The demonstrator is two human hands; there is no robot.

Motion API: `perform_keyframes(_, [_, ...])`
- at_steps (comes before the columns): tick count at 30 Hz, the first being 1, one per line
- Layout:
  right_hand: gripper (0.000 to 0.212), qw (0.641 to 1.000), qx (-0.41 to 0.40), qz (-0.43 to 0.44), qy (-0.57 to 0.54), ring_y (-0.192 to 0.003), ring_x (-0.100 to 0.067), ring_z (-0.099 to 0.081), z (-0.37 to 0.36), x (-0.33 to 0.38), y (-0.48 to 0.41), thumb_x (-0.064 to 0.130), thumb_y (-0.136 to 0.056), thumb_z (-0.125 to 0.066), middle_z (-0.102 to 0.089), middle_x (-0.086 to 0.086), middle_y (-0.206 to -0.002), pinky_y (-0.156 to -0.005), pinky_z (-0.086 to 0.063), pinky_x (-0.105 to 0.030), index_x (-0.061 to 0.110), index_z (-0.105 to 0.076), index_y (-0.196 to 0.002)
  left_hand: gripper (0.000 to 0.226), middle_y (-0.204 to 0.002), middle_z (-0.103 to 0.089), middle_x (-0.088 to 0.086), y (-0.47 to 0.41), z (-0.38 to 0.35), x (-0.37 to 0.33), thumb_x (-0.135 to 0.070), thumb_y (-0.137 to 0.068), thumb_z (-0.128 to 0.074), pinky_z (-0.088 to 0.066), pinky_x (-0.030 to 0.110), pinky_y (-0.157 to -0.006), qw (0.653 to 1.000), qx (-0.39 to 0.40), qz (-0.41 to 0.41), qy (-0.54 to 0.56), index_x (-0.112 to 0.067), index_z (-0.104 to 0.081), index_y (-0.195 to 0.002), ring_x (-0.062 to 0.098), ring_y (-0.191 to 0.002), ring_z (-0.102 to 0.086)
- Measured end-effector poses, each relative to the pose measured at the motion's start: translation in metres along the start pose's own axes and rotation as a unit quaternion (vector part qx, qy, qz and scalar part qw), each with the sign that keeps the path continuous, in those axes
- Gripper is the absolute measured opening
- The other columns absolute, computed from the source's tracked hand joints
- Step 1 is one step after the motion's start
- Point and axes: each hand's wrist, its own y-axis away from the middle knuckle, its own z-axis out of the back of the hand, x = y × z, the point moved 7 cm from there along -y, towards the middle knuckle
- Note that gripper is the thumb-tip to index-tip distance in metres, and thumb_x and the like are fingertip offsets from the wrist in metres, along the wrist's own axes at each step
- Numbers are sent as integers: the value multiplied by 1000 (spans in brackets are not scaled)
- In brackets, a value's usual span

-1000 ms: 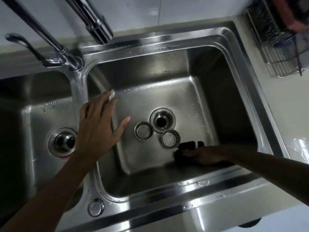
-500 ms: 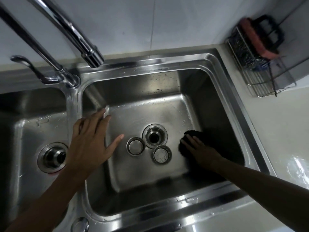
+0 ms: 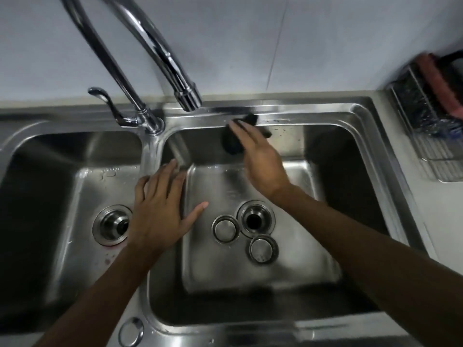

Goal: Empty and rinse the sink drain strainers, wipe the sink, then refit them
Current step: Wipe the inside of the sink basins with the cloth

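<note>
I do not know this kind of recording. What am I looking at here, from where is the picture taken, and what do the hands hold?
No machine here: a person wears a camera on the head, looking down at a double steel sink. The right hand presses a dark cloth against the right basin's back wall. The left hand rests open on the divider between the basins, holding nothing. Two strainers lie loose on the basin floor beside the open drain. The tap hangs above.
</note>
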Motion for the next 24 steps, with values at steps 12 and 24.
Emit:
perform_keyframes(12, [90,976,82,111,169,-157,-26,-17,-44,6,-58,16,-84,-77,-21,-8,-169,-127,-19,-45,15,-28,-159,92,-165,-28,19,0,-6,11,-79,-91,-33,-27,61,-117,998,25,47,-18,-10,-42,-152,37,-151,-31])
perform_keyframes(24, [74,930,81,-190,303,-157,-36,-10,112,-173,32,0,-95,-58,-8,-18,-169,-123,-24,-47,4,-21,-160,93,-166,-28,20,-2,-6,-2,-76,-93,-24,-19,61,-118,999,24,8,-31,-8,-45,-152,37,-152,-28])
